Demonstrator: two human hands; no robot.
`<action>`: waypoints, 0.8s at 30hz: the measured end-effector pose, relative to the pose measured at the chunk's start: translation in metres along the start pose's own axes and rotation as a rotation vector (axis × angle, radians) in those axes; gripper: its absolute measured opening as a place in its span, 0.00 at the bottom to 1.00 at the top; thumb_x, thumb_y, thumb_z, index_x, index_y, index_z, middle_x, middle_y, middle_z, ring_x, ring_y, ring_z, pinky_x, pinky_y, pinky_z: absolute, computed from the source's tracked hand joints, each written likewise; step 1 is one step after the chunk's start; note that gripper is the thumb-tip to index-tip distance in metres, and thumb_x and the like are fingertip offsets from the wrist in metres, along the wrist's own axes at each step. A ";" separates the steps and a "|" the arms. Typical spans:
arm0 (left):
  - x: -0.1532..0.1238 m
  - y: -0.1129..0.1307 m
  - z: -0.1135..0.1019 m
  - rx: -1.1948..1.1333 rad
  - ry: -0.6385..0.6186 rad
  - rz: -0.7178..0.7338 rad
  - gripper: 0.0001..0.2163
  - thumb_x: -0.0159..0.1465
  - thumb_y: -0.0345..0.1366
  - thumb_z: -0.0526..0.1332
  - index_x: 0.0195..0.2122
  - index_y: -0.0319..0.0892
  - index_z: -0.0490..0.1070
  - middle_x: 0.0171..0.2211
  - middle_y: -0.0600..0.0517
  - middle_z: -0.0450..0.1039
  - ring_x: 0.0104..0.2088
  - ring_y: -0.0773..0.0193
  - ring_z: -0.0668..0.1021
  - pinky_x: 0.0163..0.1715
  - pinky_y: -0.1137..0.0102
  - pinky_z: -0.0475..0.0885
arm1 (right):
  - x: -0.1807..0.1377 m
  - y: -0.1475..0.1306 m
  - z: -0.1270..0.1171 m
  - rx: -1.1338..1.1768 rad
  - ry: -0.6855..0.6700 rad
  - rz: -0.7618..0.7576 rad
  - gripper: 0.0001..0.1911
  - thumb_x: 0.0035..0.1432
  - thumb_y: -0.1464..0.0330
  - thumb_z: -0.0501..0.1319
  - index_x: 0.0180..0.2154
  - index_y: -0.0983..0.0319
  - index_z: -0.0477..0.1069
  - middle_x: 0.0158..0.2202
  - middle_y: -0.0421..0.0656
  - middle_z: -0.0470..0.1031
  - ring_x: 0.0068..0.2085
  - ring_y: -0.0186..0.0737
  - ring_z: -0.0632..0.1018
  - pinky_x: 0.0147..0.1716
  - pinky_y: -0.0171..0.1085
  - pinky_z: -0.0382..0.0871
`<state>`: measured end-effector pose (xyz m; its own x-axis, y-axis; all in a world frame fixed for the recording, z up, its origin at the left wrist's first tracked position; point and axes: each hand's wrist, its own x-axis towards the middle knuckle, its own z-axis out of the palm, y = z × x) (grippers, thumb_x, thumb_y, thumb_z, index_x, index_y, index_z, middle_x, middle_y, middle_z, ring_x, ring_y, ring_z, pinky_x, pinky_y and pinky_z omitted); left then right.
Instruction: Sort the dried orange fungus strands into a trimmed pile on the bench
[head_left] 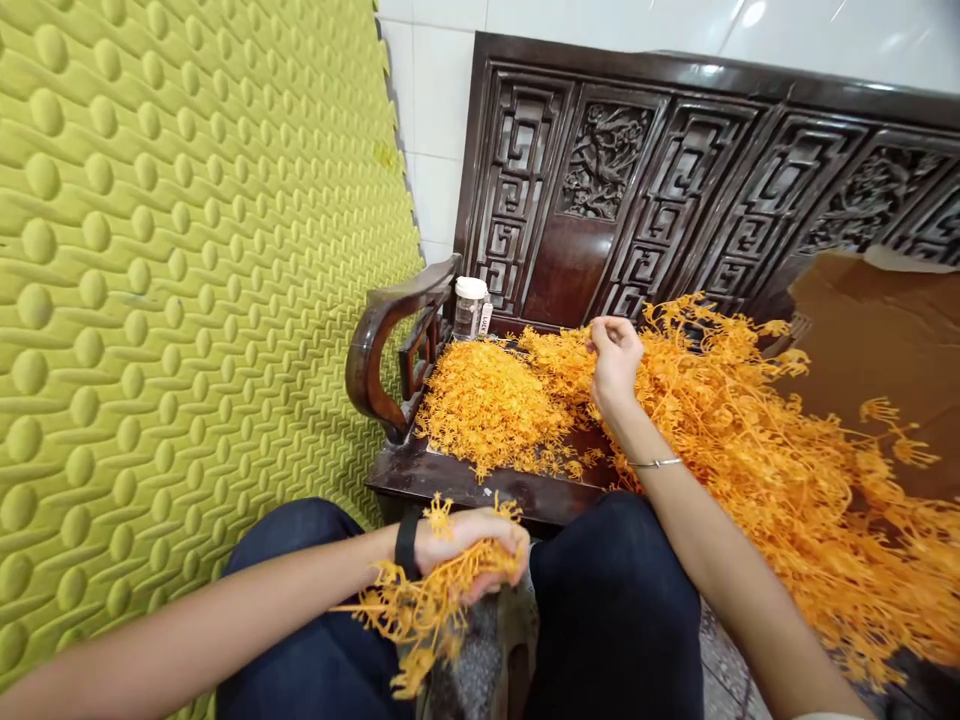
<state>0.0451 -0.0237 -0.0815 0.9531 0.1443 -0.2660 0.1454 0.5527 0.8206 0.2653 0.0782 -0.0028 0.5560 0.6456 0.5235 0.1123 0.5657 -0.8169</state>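
A green mat [187, 250] rose on the left, beside a dark carved bench [570, 270]. On the seat, to the right, sprawled a great heap [720, 430] of orange sprigs, a sheet of cardboard [870, 350] behind it; a smaller, finer pile [495, 405] lay toward the armrest. The person's left hand [465, 533], above the lap, was closed around a bunch [427, 600] of the sprigs, their stems and tips trailing below it. The right hand [619, 365] hung over the place where pile and heap met, its fingers curled; I could not make out whether they met or pinched anything. Near the armrest stood a small white-lidded jar [469, 310]. The step in hand looked to me like stripping little pieces from the bunch onto the pile; the next move seemed to call for the right hand back at the bunch, the left keeping a firm hold.
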 end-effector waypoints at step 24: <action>-0.002 0.043 -0.035 -0.258 0.393 0.418 0.17 0.55 0.43 0.48 0.35 0.36 0.68 0.23 0.49 0.70 0.16 0.62 0.71 0.14 0.68 0.67 | -0.061 -0.012 0.011 -0.386 -1.124 0.068 0.24 0.59 0.55 0.53 0.19 0.64 0.67 0.16 0.36 0.62 0.20 0.26 0.61 0.22 0.31 0.54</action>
<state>0.0401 0.0285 -0.0627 0.7398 0.6548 -0.1548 -0.3342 0.5572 0.7601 0.2205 0.0377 -0.0219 -0.4421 0.8648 0.2379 0.4578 0.4457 -0.7693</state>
